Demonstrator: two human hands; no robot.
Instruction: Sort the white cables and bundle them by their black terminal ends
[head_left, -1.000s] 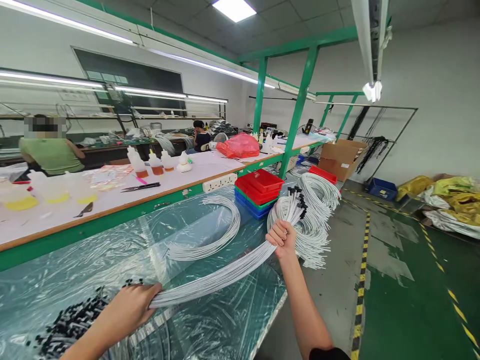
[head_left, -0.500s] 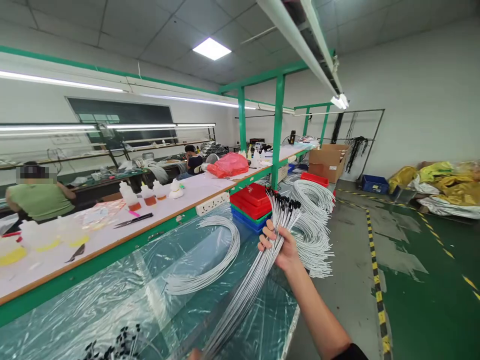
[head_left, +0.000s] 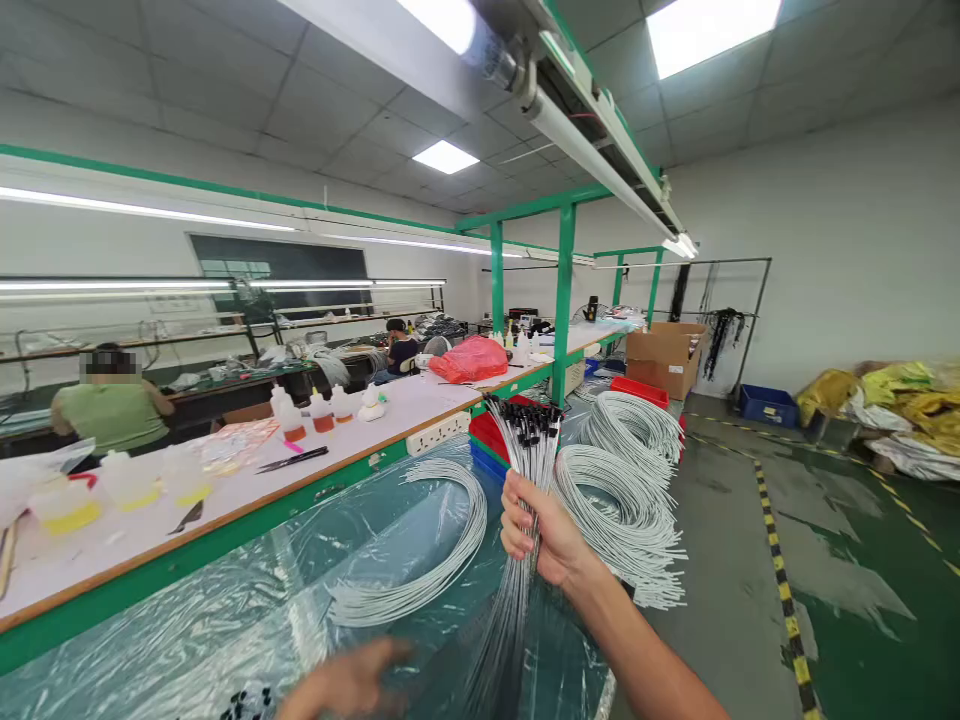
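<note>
My right hand (head_left: 541,528) is wrapped round a thick bundle of thin white cables (head_left: 506,620), just below its upper end. Black connectors (head_left: 529,422) crowd the top of that bundle, and the loose lengths hang down, blurred, over the table. Left of it, my left hand (head_left: 349,682) is smeared by motion at the bottom edge, its fingers stretched out apart and nothing visible in them. A curved bundle of white cables (head_left: 457,550) lies on the plastic-covered table (head_left: 300,570) ahead of that hand. More black connectors (head_left: 247,703) show at the lower edge.
Coiled white cables (head_left: 622,500) are piled at the right, beside red and blue bins (head_left: 487,445). A raised shelf (head_left: 247,500) carries bottles (head_left: 319,410), tweezers (head_left: 292,460) and a red plastic bag (head_left: 469,360). Two people sit beyond it. Green posts (head_left: 564,300) rise from the bench.
My right hand has brought the bundle to a more upright position, slightly left. My left hand has come away from the bundle's lower part and moved left. The view has tilted up.
</note>
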